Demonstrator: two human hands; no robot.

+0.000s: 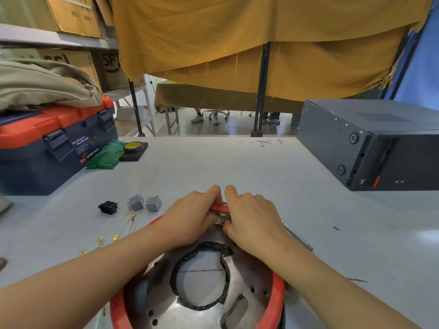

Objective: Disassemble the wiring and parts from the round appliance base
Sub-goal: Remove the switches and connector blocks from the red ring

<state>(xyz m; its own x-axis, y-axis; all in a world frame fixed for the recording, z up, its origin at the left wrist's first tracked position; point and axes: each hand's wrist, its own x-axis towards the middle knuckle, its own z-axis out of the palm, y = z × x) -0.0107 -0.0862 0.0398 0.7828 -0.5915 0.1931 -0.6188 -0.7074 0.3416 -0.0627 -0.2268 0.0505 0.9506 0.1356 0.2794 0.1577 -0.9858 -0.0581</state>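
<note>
Two hands on one small part at the far rim of the round base! The left hand [194, 211] has its fingers curled round a small grey component [223, 215] with a red piece on top, and the right hand [251, 216] pinches the same component from the other side, thumb tucked under it. Both grips look tight, fingertips nearly meeting above it.

That component sits right at the far edge of the round appliance base [276, 295], a red-rimmed ring with a metal plate inside, lying on the grey table [237, 167] close to the person. Black tape [223, 251] lines the plate's central opening.

Out to the left on the table: two grey switches [144, 203] side by side, a black power socket [108, 207] just beyond them, and white wires [124, 227] with brass terminals trailing nearby. A slim metal tool [298, 236] lies just right of the right wrist. Further off, a blue-and-orange toolbox [52, 148] stands at the left, a dark metal case [370, 143] at the right.
</note>
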